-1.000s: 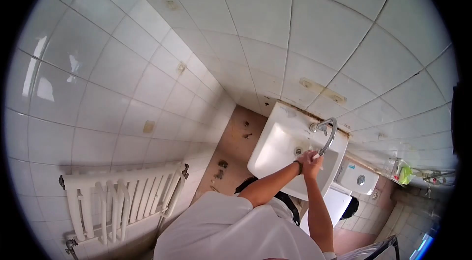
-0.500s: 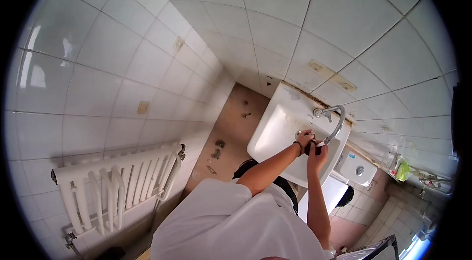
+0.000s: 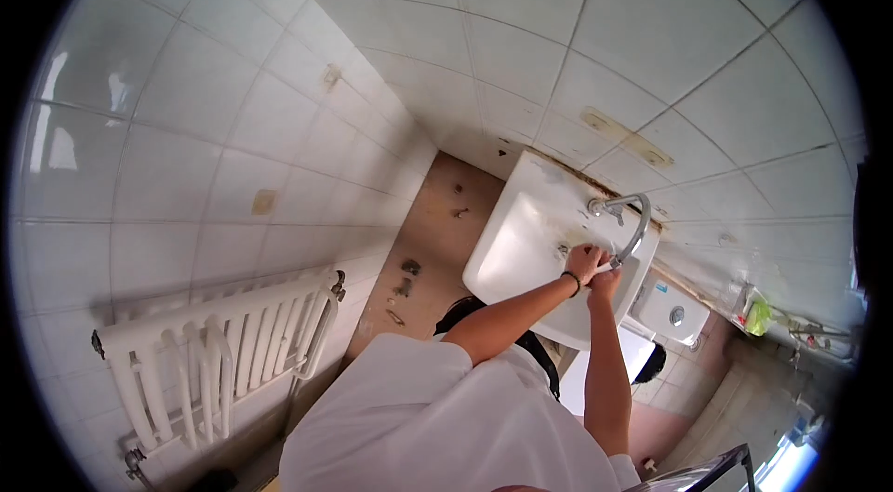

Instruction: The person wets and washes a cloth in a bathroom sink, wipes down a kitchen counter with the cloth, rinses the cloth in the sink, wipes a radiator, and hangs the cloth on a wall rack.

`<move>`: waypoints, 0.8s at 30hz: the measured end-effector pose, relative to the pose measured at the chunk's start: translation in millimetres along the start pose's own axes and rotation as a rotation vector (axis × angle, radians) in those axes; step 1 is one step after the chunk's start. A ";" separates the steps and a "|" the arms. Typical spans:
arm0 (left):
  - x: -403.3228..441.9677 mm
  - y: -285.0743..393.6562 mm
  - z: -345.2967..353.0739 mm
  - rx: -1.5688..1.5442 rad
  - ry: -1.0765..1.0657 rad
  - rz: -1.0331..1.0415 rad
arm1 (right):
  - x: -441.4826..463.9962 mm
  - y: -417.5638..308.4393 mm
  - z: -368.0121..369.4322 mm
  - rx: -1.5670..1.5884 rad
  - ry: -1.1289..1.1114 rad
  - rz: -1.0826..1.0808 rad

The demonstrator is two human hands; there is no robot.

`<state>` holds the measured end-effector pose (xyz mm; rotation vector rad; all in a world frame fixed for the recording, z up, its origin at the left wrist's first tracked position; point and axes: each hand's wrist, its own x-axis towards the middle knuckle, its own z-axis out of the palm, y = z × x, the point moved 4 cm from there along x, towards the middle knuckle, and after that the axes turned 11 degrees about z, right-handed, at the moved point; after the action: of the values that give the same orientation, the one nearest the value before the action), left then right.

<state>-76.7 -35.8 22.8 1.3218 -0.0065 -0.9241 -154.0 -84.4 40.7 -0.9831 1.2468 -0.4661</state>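
Over the white sink [image 3: 507, 246], both hands are pressed close together under the curved metal faucet [image 3: 642, 227]. My left hand [image 3: 584, 261], with a dark bracelet at the wrist, is closed, its fingers bent down over the inner side. Touching it on the right, my right hand [image 3: 605, 282] is also closed, just below the spout's end. Whatever lies between the two hands is hidden by the fingers. The drain [image 3: 563, 251] shows just left of the hands.
A white radiator [image 3: 233, 352] stands along the left wall. Right of the sink is a white toilet tank [image 3: 672, 312] with a round button. A green item [image 3: 759, 317] lies on a ledge farther right. Tiled walls meet in the corner behind the sink.
The hands were farther apart, with a dark object showing between them half a second ago; they have closed together and that object no longer shows. The view has shifted slightly.
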 end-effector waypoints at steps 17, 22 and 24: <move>0.5 -18.0 -18.2 -0.806 -0.413 -0.482 | -120.2 -81.2 62.9 -0.672 0.002 -0.863; 2.5 -41.4 -16.1 -0.907 -0.625 -0.388 | -91.2 -87.9 53.1 -0.629 0.229 -0.505; -40.7 42.7 6.8 -0.768 -0.147 -0.505 | -57.3 -61.6 39.8 -0.536 0.265 -0.146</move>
<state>-82.5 -19.7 79.6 0.5355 0.5396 -1.2762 -121.4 -58.9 124.1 -1.5088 1.5875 -0.3900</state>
